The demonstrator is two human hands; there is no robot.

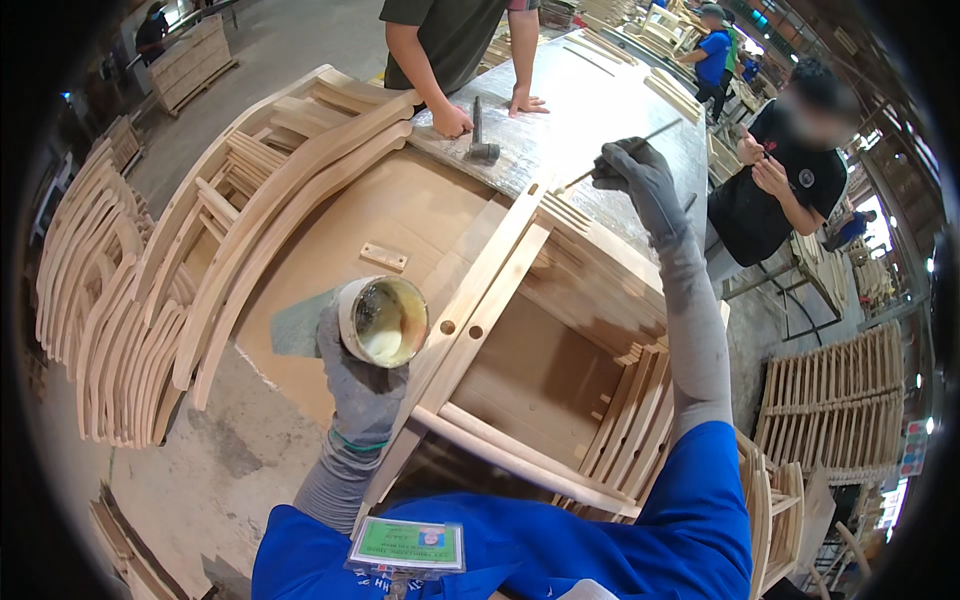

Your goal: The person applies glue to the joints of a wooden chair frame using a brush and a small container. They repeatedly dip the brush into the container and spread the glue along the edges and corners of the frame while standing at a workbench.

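Note:
In a grey glove, my left hand (362, 395) is wrapped round a small pot (347, 312) tilted so its mouth shows. Pale, creamy glue-like stuff (388, 345) lies inside, with smears on the wall. My right hand (640, 180), also gloved, is raised over the far end of the wooden rails and pinches a thin stick (662, 131). The stick's lower end comes close to the end of a pale wooden rail (520, 215); I cannot tell whether they touch. A second rail (505, 285) with a round hole lies alongside it.
Curved wooden frames (270, 190) are stacked at left. A small drilled block (384, 257) lies on the cardboard-covered surface (300, 265). Across the metal-topped table (590, 110), a co-worker's hand holds a hammer (482, 148). Another person (770, 170) stands at right, near slatted frames (830, 400).

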